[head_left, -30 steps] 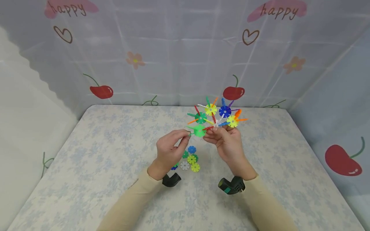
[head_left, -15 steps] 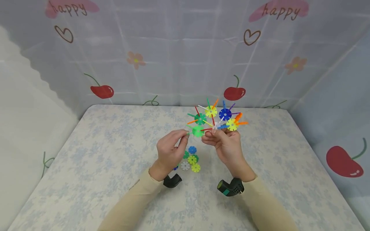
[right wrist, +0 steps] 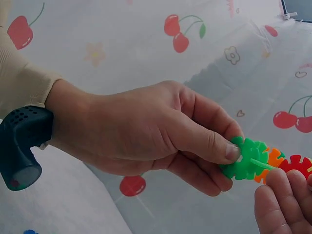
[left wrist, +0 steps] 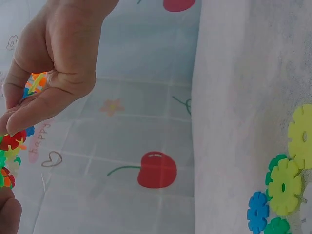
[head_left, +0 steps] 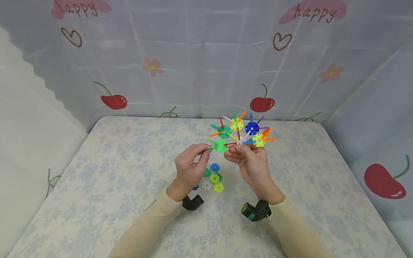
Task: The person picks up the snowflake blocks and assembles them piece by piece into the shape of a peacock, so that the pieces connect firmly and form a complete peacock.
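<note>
My right hand [head_left: 255,163] holds a many-armed cluster of notched plastic snowflake discs, pinching it near its white central disc [head_left: 240,142]. Around that centre stand a dark green disc [head_left: 224,132], a yellow disc [head_left: 237,124], a dark blue disc [head_left: 252,128] and another yellow disc [head_left: 259,140], all bearing edge-on discs. At the cluster's left end is a light green disc [head_left: 221,146]. My left hand [head_left: 191,163] pinches a small green disc against its left edge; the right wrist view shows the left thumb on a green disc [right wrist: 246,158]. Fingers partly hide the joint.
Below the hands, several loose discs lie on the patterned tabletop, among them a blue disc [head_left: 214,167], a white disc [head_left: 207,185] and a yellow disc [head_left: 218,187]. Black wrist cameras [head_left: 256,210] hang inside both wrists. A printed curtain [head_left: 200,71] stands behind the table.
The cluster and my right hand have shifted slightly left and down. My left hand stays almost in place, and the green disc in its fingers appears slightly turned.
</note>
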### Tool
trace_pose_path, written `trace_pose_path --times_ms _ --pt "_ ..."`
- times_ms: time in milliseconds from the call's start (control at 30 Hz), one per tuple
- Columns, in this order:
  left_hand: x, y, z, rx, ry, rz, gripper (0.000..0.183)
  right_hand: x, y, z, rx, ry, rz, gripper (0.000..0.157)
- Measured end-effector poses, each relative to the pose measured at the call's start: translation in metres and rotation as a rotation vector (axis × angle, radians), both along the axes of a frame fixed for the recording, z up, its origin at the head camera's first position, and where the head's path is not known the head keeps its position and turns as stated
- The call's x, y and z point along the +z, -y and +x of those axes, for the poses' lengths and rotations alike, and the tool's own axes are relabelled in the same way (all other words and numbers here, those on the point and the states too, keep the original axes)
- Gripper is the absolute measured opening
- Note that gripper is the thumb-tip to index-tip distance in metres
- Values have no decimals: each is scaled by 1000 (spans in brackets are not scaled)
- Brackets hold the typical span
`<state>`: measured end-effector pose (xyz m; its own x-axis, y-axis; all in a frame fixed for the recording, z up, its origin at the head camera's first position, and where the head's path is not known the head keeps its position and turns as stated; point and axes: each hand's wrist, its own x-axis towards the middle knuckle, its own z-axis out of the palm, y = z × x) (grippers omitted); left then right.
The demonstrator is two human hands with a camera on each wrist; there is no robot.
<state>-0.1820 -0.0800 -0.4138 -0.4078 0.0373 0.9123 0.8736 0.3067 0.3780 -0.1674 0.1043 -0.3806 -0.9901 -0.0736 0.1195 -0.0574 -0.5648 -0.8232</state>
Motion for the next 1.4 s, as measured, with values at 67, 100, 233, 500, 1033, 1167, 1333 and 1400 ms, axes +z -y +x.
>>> trace_pose_path --times_ms 67,100,233,500,1033,1167,1333,1400 --pt "1 1 0 -11 35 20 6 1 2 1 -9 11 -7 42" --pt "2 1 0 -19 47 30 7 2 3 1 -14 14 -10 42" --pt "6 3 -1 -42 65 49 12 3 3 2 -38 25 -17 39" --pt "6 0 2 -205 228 162 13 5 2 1 -43 54 -27 30" --pt "5 -6 7 -301 414 256 10 2 1 2 -52 49 -11 26" --pt "4 -7 8 -318 428 263 9 3 2 2 -50 41 -16 25" --pt "3 -8 10 -332 459 268 9 3 1 2 -35 29 -25 26" --pt "3 -7 10 -325 449 250 10 4 1 2 -26 20 -23 26"
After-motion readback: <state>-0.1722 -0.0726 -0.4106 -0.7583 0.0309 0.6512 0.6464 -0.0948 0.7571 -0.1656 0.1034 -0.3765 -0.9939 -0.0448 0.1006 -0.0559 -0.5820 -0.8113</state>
